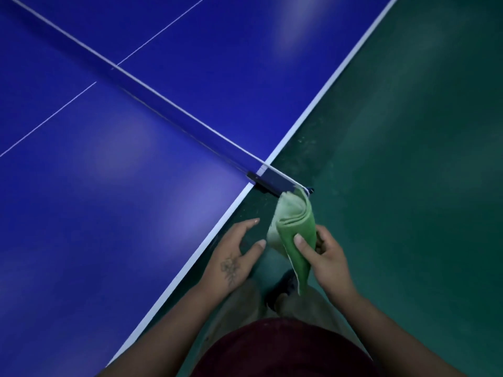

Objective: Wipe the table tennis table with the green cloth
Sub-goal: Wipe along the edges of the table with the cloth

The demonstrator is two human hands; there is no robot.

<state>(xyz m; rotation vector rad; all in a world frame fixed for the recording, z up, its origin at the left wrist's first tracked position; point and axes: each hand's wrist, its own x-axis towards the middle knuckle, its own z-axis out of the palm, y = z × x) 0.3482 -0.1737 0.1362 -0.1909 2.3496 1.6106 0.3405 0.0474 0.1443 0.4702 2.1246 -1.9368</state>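
The blue table tennis table (114, 202) fills the left and top of the view, with white lines and a white side edge running diagonally. I stand beside that edge, off the table. My right hand (324, 254) grips the folded green cloth (295, 229) in the air over the floor, thumb across its front. My left hand (239, 257) hovers just left of the cloth with fingers spread, holding nothing and apart from the cloth.
The net (168, 104) crosses the table diagonally and ends at a dark clamp post (272, 183) at the side edge, right above the cloth. Green floor (408, 131) spreads to the right. My legs and feet are below the hands.
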